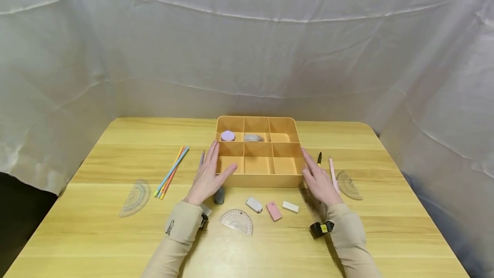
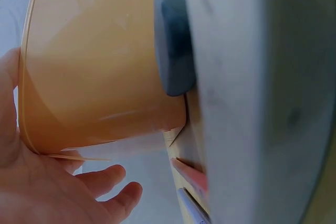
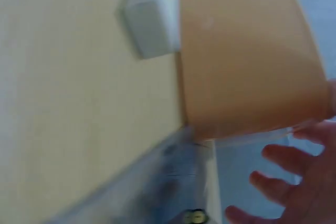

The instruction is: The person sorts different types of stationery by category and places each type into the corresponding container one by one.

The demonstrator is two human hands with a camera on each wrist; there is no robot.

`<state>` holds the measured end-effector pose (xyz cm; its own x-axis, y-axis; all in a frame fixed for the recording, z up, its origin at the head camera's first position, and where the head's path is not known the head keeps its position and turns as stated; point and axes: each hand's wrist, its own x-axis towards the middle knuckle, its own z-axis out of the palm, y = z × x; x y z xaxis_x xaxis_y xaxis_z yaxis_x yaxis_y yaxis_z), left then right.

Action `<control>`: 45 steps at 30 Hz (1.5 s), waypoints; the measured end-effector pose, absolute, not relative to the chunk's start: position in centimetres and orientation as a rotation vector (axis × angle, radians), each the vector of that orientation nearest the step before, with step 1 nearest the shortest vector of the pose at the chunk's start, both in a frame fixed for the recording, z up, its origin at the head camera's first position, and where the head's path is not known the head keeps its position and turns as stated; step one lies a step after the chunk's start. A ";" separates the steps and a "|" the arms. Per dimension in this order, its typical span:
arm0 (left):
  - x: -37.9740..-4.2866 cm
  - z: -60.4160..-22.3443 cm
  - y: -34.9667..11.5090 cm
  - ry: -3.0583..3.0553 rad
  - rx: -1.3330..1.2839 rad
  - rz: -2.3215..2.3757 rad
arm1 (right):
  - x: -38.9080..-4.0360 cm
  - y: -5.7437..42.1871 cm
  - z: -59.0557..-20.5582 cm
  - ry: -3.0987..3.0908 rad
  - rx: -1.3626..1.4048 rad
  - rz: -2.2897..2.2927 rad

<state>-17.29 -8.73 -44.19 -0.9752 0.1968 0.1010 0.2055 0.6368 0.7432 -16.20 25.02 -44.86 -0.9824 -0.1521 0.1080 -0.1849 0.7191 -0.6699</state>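
Observation:
An orange divided box (image 1: pixel 262 180) stands on the wooden table with compartments in two rows. My left hand (image 1: pixel 206 179) lies along its left side, fingers extended, thumb over the front left corner of the rim. Against the right side rests my right hand (image 1: pixel 319 182), its fingers pointing forward and the thumb at the rim. A lilac scalloped round item (image 1: pixel 228 135) sits in the back left compartment, and a greyish translucent item (image 1: pixel 253 138) in the back middle one. In the left wrist view, the lower fingers spread beside the box wall (image 2: pixel 100 66) without curling round it.
Pencils (image 1: pixel 171 173) and a clear protractor (image 1: pixel 136 197) lie at left. In front are a dark grey rounded item (image 1: pixel 219 195), another protractor (image 1: pixel 236 221), a grey-white block (image 1: pixel 254 204), a pink block (image 1: pixel 274 211) and a white block (image 1: pixel 290 206). Pink pen (image 1: pixel 333 174) at right.

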 end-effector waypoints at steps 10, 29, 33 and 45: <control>-17.2 -44.1 -8.9 -2.829 -0.361 -1.298 | -16.6 26.4 -43.7 -2.719 0.173 1.241; -17.2 -44.1 -8.9 -2.842 -0.352 -1.338 | -15.5 27.5 -44.0 -3.089 -0.170 0.871; -17.2 -44.2 -8.8 -2.843 -0.352 -1.339 | -15.6 27.5 -44.4 -3.106 -0.196 0.886; -17.3 -44.3 -8.9 -2.843 -0.347 -1.318 | -15.8 27.3 -44.8 -3.118 -0.267 1.017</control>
<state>-17.26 -8.87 -44.31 -0.9757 0.2035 0.0816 0.1937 0.6261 0.7553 -15.78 27.28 -44.78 -0.9758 0.1073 -0.1903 0.1989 0.7968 -0.5706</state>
